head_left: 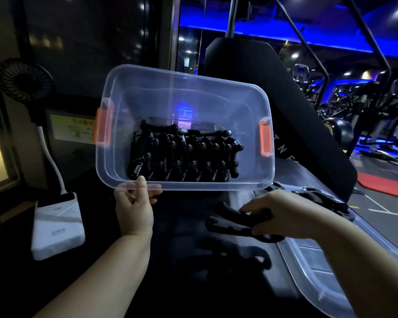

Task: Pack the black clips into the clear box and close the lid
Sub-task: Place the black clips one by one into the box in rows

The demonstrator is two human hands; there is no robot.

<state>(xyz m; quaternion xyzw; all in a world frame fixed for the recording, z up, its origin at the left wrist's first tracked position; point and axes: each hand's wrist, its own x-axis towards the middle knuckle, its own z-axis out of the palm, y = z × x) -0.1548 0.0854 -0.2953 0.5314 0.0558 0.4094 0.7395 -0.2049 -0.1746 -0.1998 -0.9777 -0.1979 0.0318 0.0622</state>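
The clear box (216, 97) with orange side latches is tipped up toward me, its open top facing the camera. Several black clips (184, 154) with metal springs lie packed in rows against its lower wall. My left hand (133, 207) pinches the box's near rim at the lower left and holds it tilted. My right hand (283, 216) is closed around a black clip (234, 222) just above the dark surface, below and right of the box. The clear lid (313, 260) lies flat at the right, partly under my right forearm. More black clips (319, 198) rest beyond that hand.
A white power bank or base (58, 228) with a white gooseneck and small black fan (25, 81) stands at the left. A black padded machine part (274, 88) rises behind the box. Gym equipment fills the blue-lit background at right.
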